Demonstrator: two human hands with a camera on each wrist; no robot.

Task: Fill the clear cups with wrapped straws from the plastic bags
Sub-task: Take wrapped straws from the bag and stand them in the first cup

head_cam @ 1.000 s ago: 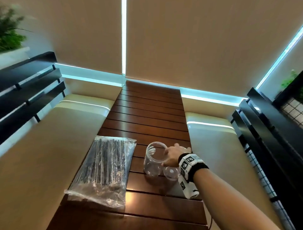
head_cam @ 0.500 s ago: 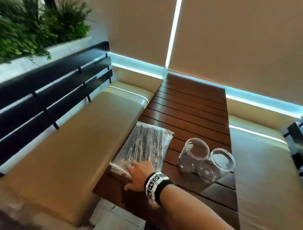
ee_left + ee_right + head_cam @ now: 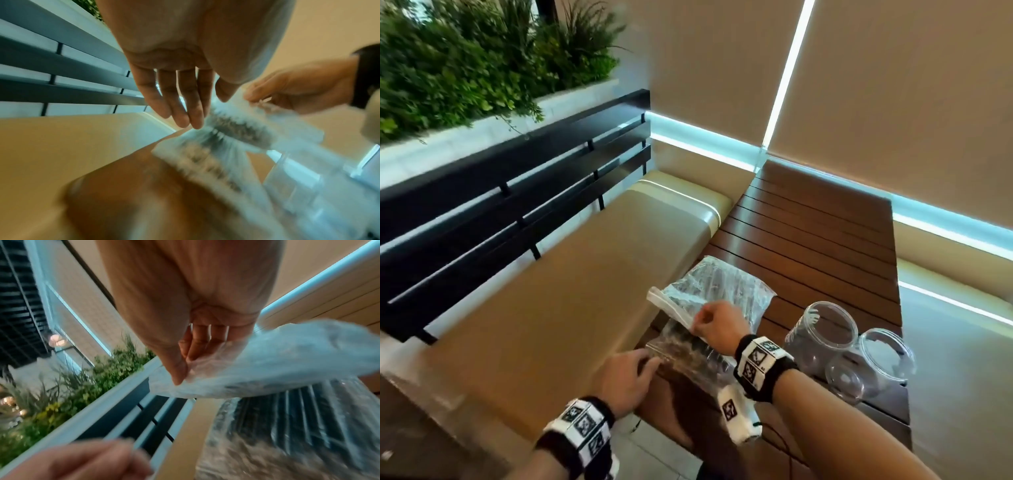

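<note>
Surface: slatted wooden table (image 3: 822, 236), padded bench on its left.
Bag: plastic bag (image 3: 726, 291) of wrapped straws at the near-left edge — handy to both hands.
Right hand (image 3: 717, 323): you pinch the bag's flap up, likely to open its mouth.
Left hand (image 3: 625, 377): fingers straight, reaching the near end — probably to steady it.
Cups: two clear cups (image 3: 822, 334) just right, no straws inside.

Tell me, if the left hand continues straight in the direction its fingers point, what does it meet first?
Most likely the plastic bag of wrapped straws: the left hand points its straight fingers at the bag's near edge, almost touching, though blur hides actual contact.
</note>
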